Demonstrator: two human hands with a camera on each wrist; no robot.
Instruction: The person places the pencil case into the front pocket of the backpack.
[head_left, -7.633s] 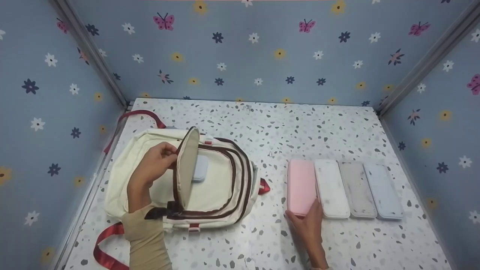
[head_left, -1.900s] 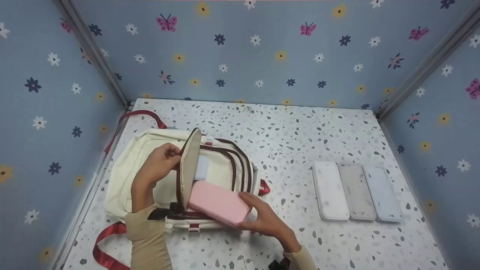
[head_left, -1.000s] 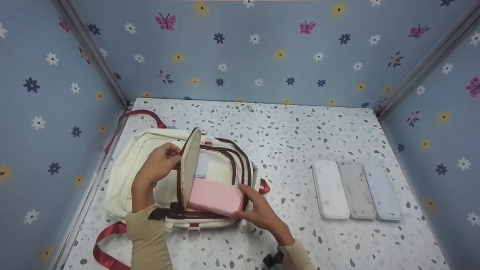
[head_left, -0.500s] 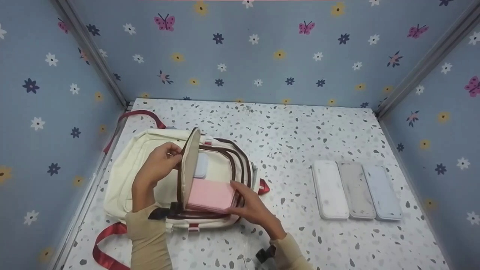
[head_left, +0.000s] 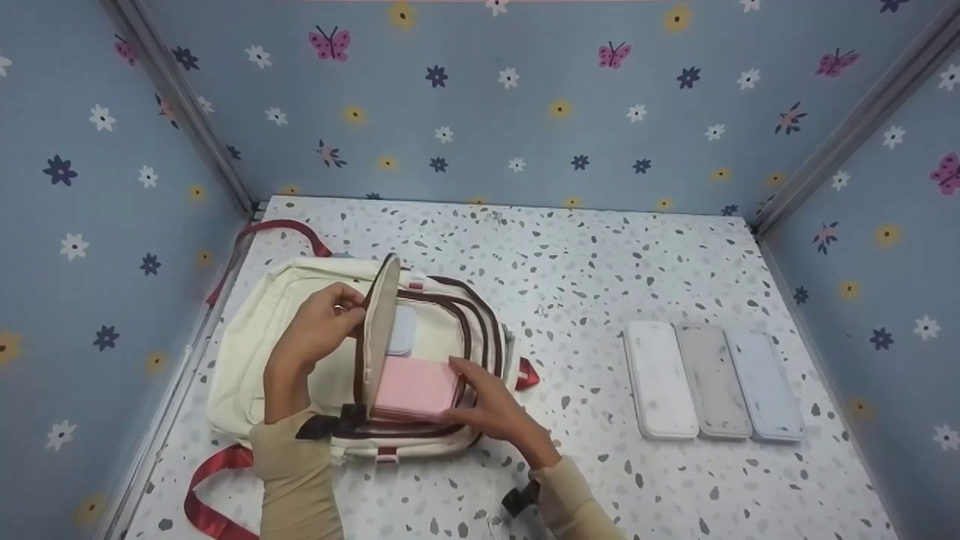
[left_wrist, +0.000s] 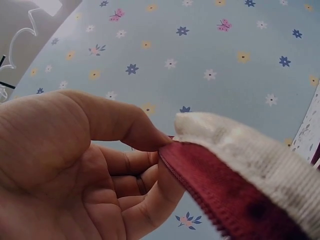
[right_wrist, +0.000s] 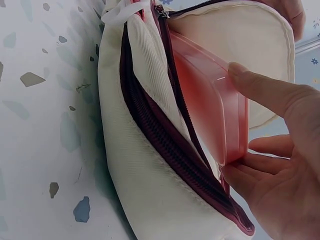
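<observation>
A cream backpack (head_left: 300, 274) with dark red zips lies flat on the left of the table, its front pocket unzipped. My left hand (head_left: 319, 326) pinches the zip edge of the pocket flap (head_left: 381, 330) and holds it raised; the left wrist view shows thumb and fingers on the dark red tape (left_wrist: 205, 172). With thumb and fingertips my right hand (head_left: 491, 401) grips the end of a pink pencil case (head_left: 416, 386), whose other end is inside the pocket behind the flap. Beside it in the pocket sits a light blue case (head_left: 403, 330), partly hidden by the flap.
Right of the backpack, a white case (head_left: 661, 379), a grey case (head_left: 715, 381) and a pale blue case (head_left: 766, 384) stand side by side on the speckled table (head_left: 562, 262). Red straps (head_left: 214, 491) trail from the backpack. Patterned walls (head_left: 480, 97) enclose the table.
The pink pencil case has gone from beside the white case to the backpack, and my right hand has slid it leftward, deeper into the pocket. My left hand keeps the flap up.
</observation>
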